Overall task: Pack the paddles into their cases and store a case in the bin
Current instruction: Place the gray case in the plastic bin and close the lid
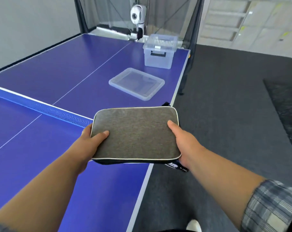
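A grey fabric paddle case (135, 133) with pale piping is held flat above the right edge of the blue table. My left hand (91, 139) grips its left side, thumb on top. My right hand (183, 144) grips its right side, thumb on top. The case looks closed; no paddle is visible. A clear plastic bin (159, 51) with a black latch stands open at the table's far right corner. Its clear lid (136, 83) lies flat on the table between the bin and the case.
The blue table tennis table (50, 72) carries a net (46, 111) at left. A white ball machine (137, 19) with catch netting stands at the far end. Dark carpet (225, 106) runs along the table's right side.
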### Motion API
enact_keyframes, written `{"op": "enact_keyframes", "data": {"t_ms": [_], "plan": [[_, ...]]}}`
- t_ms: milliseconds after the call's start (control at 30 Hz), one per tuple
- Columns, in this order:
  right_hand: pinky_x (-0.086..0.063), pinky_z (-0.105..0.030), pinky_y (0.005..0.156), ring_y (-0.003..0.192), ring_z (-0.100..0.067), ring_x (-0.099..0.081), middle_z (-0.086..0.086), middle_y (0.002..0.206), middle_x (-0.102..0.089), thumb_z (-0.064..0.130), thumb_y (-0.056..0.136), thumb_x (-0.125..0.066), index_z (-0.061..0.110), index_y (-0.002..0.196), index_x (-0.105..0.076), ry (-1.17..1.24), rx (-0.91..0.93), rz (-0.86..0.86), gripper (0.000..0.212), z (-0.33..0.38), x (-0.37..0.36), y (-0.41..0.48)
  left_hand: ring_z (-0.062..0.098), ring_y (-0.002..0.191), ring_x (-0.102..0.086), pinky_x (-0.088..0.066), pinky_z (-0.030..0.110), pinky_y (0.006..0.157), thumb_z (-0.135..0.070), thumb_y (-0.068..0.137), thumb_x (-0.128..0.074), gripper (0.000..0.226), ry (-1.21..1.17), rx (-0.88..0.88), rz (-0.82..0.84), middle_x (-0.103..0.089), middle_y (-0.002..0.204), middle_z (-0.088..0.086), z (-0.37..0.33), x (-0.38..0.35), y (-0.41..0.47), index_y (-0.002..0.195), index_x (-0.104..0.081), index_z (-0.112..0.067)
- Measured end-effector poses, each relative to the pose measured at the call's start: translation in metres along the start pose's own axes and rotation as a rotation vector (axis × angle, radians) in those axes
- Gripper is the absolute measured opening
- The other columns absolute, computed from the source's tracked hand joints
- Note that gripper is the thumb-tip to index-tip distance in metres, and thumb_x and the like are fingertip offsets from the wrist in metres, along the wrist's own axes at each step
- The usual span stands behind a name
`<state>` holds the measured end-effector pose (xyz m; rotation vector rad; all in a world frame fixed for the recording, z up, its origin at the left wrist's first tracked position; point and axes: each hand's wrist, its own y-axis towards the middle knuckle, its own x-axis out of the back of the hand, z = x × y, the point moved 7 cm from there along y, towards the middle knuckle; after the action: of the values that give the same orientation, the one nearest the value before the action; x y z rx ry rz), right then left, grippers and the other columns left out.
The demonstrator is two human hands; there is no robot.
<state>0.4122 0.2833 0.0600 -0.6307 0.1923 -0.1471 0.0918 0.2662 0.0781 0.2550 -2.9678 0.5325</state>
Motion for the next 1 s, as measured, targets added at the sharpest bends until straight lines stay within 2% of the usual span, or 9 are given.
{"op": "enact_keyframes", "data": {"t_ms": [67,200,333,467,567,633,733,867,1000], "plan": [[-0.06,-0.046,0.09,0.091,-0.025,-0.078,-0.001,0.098,-0.081,0.055,0.078,-0.078,0.018,0.111,-0.072,0.001,0.049,-0.012,0.051,0.02,0.026,-0.003,0.016,0.106,-0.065,-0.053,0.046,0.092,-0.045,0.079,-0.072,0.059,0.013,-0.045,0.018,-0.066,0.121,-0.009,-0.022,-0.029,-0.003,0.133,-0.047,-0.047],[-0.061,-0.041,0.087,0.088,-0.017,-0.078,0.006,0.097,-0.081,0.057,0.083,-0.072,0.024,0.108,-0.072,-0.015,0.165,-0.054,0.04,0.058,0.1,-0.005,0.017,0.109,-0.063,-0.053,0.048,0.092,-0.058,0.064,-0.071,0.072,0.055,-0.1,0.079,-0.062,0.122,-0.015,-0.06,-0.107,-0.008,0.13,-0.043,-0.062],[-0.06,-0.037,0.083,0.09,-0.009,-0.076,0.017,0.099,-0.078,0.059,0.087,-0.062,0.049,0.093,-0.069,-0.019,0.298,-0.111,0.014,0.1,0.204,-0.009,0.011,0.105,-0.063,-0.053,0.038,0.085,-0.061,0.065,-0.071,0.068,0.094,-0.15,0.15,-0.06,0.118,-0.022,-0.092,-0.22,-0.011,0.125,-0.04,-0.071],[-0.056,-0.046,0.097,0.108,-0.017,-0.069,0.012,0.118,-0.07,0.059,0.089,-0.056,0.046,0.123,-0.058,-0.033,0.325,-0.157,0.037,0.144,0.319,-0.004,0.011,0.104,-0.064,-0.053,0.038,0.088,-0.064,0.063,-0.07,0.063,0.106,-0.169,0.205,-0.06,0.116,-0.025,-0.118,-0.343,-0.014,0.113,-0.037,-0.082],[-0.058,-0.042,0.092,0.104,-0.016,-0.07,0.012,0.114,-0.07,0.057,0.092,-0.056,0.045,0.112,-0.057,-0.038,0.317,-0.181,0.023,0.175,0.391,0.004,0.019,0.109,-0.064,-0.051,0.046,0.095,-0.064,0.064,-0.071,0.074,0.109,-0.178,0.253,-0.06,0.125,-0.016,-0.136,-0.421,-0.013,0.128,-0.035,-0.072],[-0.058,-0.037,0.084,0.101,-0.015,-0.071,0.011,0.111,-0.071,0.056,0.093,-0.057,0.041,0.11,-0.058,-0.026,0.31,-0.195,0.023,0.193,0.427,0.012,0.018,0.11,-0.064,-0.05,0.047,0.097,-0.063,0.064,-0.071,0.074,0.12,-0.192,0.263,-0.06,0.126,-0.018,-0.149,-0.461,-0.01,0.129,-0.036,-0.07],[-0.058,-0.033,0.072,0.097,-0.016,-0.073,0.008,0.112,-0.073,0.055,0.092,-0.061,0.037,0.112,-0.06,0.015,0.279,-0.185,0.026,0.214,0.463,0.028,0.016,0.105,-0.067,-0.054,0.045,0.091,-0.06,0.066,-0.072,0.069,0.119,-0.193,0.276,-0.063,0.122,-0.018,-0.167,-0.506,0.0,0.127,-0.041,-0.069],[-0.06,-0.037,0.076,0.096,-0.02,-0.076,0.002,0.116,-0.075,0.054,0.09,-0.064,0.026,0.134,-0.058,0.045,0.24,-0.158,0.052,0.242,0.488,0.062,0.014,0.097,-0.07,-0.06,0.04,0.073,-0.051,0.069,-0.073,0.057,0.07,-0.156,0.296,-0.066,0.113,-0.019,-0.184,-0.542,0.024,0.116,-0.048,-0.071],[-0.06,-0.035,0.071,0.089,-0.018,-0.078,0.001,0.11,-0.078,0.051,0.092,-0.065,0.024,0.13,-0.062,0.052,0.244,-0.158,0.047,0.276,0.494,0.106,0.016,0.096,-0.072,-0.06,0.043,0.072,-0.049,0.066,-0.075,0.057,0.027,-0.157,0.303,-0.068,0.113,-0.016,-0.195,-0.563,0.07,0.112,-0.05,-0.071]]}}
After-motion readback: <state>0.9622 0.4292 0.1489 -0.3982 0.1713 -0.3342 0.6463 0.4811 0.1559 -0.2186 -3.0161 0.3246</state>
